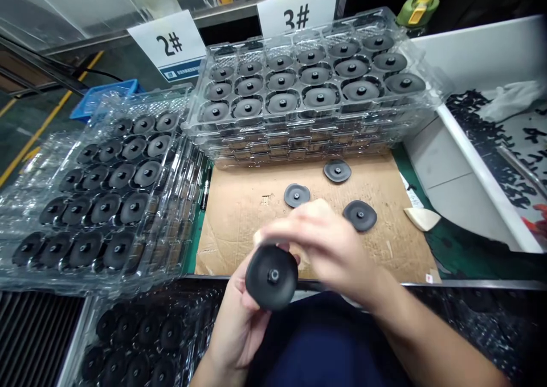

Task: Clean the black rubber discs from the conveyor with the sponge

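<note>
My left hand [237, 324] grips a round black disc [272, 277] with a small hub in its middle, held up near the table's front edge. My right hand [320, 244] is blurred; its fingers curl over the top rim of the same disc. Three more black discs lie on the brown cardboard sheet [239, 204]: one [297, 195] just beyond my hands, one [360, 215] to the right, one [337, 170] farther back.
A stack of clear blister trays [307, 79] full of black discs stands at the back under a "3#" sign [299, 13]. Another filled stack [106, 182] is at the left near a "2#" sign [171, 45]. More trays [141, 341] lie below. A white bin [470, 165] is at right.
</note>
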Demonstrator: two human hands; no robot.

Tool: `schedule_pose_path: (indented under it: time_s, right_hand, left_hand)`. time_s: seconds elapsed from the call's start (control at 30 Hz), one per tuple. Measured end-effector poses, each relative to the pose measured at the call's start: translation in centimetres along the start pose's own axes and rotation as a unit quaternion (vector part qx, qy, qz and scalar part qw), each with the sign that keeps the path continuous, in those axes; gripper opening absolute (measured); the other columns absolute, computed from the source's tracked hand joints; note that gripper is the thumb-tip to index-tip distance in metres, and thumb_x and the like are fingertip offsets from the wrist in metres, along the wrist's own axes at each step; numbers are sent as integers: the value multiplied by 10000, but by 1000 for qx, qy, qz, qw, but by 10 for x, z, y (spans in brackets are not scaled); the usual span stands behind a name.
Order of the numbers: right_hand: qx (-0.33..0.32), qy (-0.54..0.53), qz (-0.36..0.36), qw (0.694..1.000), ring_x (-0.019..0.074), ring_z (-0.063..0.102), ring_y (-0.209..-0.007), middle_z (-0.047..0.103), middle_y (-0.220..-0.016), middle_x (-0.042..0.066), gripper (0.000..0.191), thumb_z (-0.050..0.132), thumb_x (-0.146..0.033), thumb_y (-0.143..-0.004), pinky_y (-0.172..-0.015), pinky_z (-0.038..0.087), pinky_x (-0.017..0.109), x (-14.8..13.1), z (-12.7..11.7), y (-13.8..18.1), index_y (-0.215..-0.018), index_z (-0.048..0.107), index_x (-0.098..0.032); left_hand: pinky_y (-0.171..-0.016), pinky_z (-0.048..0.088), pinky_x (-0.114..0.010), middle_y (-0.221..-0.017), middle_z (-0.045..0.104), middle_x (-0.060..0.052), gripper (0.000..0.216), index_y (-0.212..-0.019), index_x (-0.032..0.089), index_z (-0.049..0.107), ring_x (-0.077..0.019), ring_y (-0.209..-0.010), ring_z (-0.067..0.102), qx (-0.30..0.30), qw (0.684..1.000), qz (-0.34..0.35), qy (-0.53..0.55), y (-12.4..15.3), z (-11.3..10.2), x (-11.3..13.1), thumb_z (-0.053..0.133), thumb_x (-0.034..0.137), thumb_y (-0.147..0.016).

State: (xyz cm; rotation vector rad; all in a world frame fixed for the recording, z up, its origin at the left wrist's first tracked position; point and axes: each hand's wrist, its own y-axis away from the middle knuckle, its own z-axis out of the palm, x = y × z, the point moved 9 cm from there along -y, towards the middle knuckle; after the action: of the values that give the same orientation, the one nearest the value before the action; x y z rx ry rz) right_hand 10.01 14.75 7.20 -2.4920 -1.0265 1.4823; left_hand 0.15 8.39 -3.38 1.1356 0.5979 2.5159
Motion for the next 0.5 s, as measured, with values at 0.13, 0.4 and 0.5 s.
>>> schedule_pose_path:
  time_s: [0.13, 0.4, 0.5]
  right_hand:
    - [12, 47, 176, 983, 162, 557, -862, 645, -933, 19, 300, 425, -130, -881, -753, 391, 307, 73, 13, 32, -1081, 603, -267]
    - [-12, 56, 200, 978, 175, 598, -811, 664, -888, 34, 261, 460, -165, -868, -710, 445, 317, 78, 30, 55, -1065, 618, -231]
    - [94, 27, 155, 983, 166, 579, -916, 636, -1050, 44, 312, 463, -169, -872, -792, 449, 302, 29, -7, 31, -1170, 545, -210]
  left_hand:
    - [-913, 457, -283, -1132, 654, -10, 371, -1070, 290, 625, -199, -994, 622, -26, 993, -32, 109, -1, 7, 0, 650, 364, -707]
    - [-904, 480, -308, -1141, 654, -31, 443, -1083, 266, 628, -235, -1057, 593, -41, 984, -54, 164, -8, 12, -3, 656, 409, -664]
    - [-889, 485, -261, -1045, 695, -2, 366, -1054, 286, 641, -174, -1010, 617, -32, 984, -43, 172, -10, 13, -4, 658, 353, -695]
